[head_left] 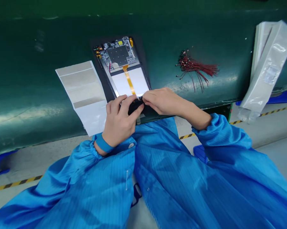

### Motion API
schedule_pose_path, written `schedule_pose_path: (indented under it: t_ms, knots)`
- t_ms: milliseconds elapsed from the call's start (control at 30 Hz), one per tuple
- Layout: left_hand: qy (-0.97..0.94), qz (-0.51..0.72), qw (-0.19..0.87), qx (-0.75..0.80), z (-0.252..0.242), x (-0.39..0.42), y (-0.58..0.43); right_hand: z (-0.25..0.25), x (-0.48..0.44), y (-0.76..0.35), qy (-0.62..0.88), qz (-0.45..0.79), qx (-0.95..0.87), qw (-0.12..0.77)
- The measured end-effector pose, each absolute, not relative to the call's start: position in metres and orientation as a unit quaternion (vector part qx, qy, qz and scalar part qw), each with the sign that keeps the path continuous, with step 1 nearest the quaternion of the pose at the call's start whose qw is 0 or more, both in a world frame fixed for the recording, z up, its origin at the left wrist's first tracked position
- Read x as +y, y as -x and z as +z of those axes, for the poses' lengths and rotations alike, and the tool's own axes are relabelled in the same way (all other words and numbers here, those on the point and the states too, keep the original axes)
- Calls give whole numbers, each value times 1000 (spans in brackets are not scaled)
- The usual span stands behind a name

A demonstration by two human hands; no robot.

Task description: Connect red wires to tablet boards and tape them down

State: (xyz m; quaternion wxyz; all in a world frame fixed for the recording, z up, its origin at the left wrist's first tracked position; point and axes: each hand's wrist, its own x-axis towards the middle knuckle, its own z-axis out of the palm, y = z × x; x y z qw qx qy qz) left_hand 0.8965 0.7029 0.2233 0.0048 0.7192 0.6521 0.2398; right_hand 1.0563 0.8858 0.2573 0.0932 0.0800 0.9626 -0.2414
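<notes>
An opened tablet (115,85) lies on the green bench, its back off. A circuit board (118,54) fills its far end, and an orange flex cable (129,82) runs down over the pale battery area towards me. My left hand (120,117) rests on the tablet's near edge with its fingers apart and bent, the thumb stretched towards the right hand. My right hand (163,100) is closed in a pinch at the tablet's near right corner. What lies between those fingertips is hidden. Left of the tablet, a sheet of white backing paper with grey strips (82,84) reaches past the bench edge.
To the right lies a bundle of thin red wires (197,66) with dark tips. Long white pieces in clear plastic bags (269,68) overhang the bench (229,31) at far right. Yellow-black tape (19,183) marks the floor below.
</notes>
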Motion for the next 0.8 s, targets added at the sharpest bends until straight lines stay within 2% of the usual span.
schedule_pose_path:
  t_ms: [467,800]
  knots:
    - [-735,200,-19,647,225,709,-899,259,884,-1055,-87,-235,963,101]
    - [-727,227,33,648,228,709,-894,261,885,-1053,-82,-225,964,115]
